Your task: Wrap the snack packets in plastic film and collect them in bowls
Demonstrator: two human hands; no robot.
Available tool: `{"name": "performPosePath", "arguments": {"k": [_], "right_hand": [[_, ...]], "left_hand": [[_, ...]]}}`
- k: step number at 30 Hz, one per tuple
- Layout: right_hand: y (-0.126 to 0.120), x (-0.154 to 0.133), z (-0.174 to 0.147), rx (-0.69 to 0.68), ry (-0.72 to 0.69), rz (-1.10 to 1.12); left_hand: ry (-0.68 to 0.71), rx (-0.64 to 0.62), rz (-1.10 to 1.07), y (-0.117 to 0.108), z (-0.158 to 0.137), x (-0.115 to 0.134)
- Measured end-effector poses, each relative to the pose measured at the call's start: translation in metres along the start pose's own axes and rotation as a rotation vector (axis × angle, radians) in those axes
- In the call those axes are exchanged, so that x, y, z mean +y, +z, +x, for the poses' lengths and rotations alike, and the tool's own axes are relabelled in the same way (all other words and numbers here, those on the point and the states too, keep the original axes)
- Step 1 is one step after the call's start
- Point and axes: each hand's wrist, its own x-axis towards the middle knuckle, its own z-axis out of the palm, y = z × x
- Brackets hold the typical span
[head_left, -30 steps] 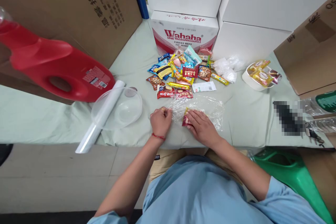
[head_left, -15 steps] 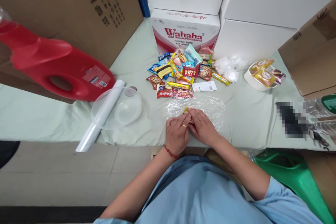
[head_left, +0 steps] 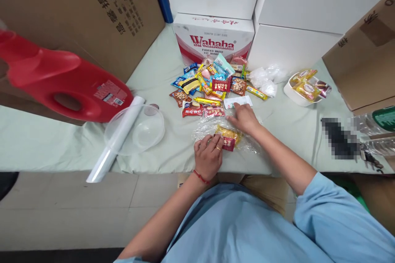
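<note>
My left hand (head_left: 208, 157), with a ring and a red cord bracelet, has its fingers curled over the left end of a red snack packet (head_left: 228, 144). Touching that packet is a yellow snack packet (head_left: 230, 131). Both lie on a crumpled sheet of clear plastic film (head_left: 200, 127), partly covered by my hands. My right hand (head_left: 247, 120) is stretched forward, thumb and index finger apart. Its fingertips are at a white snack packet (head_left: 242, 100) on the near side of a heap of colourful wrapped snacks (head_left: 208, 82); no grip on it shows.
At left, a clear plastic lid or bowl (head_left: 151, 131) lies over a white roll (head_left: 101, 164), beside a red jug (head_left: 74, 82). A Wahaba-style printed carton (head_left: 216, 41) stands behind the heap. White plastic bags (head_left: 265, 80) and a white container (head_left: 298, 95) of snacks sit right.
My right hand has left the packets under my left hand and moved forward to the white packet. The red and yellow packets on the film are now uncovered.
</note>
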Motion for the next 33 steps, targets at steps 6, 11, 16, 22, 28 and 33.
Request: {"name": "performPosePath", "arguments": {"k": [6,11,16,22,28,33], "right_hand": [[-0.019,-0.01,0.002,-0.233,-0.084,0.224],[-0.033,-0.028,-0.04,-0.159,-0.306,0.049],[-0.011,-0.043,-0.088,-0.181,-0.422,-0.172],[0.024,-0.036,-0.108,-0.05,-0.414,-0.177],[0.035,-0.035,-0.116,0.041,-0.381,-0.075],[0.038,-0.042,-0.12,0.043,-0.373,-0.069]], "left_hand": [[-0.002,-0.039,-0.019,0.003,-0.003,-0.004],[-0.024,-0.081,-0.031,0.003,-0.003,-0.002],[-0.027,-0.095,-0.039,0.004,-0.002,-0.003],[-0.049,-0.167,-0.242,0.01,-0.002,-0.018],[-0.03,-0.196,-0.27,0.008,0.003,-0.02],[-0.109,-0.105,-0.586,0.009,0.004,-0.019]]}}
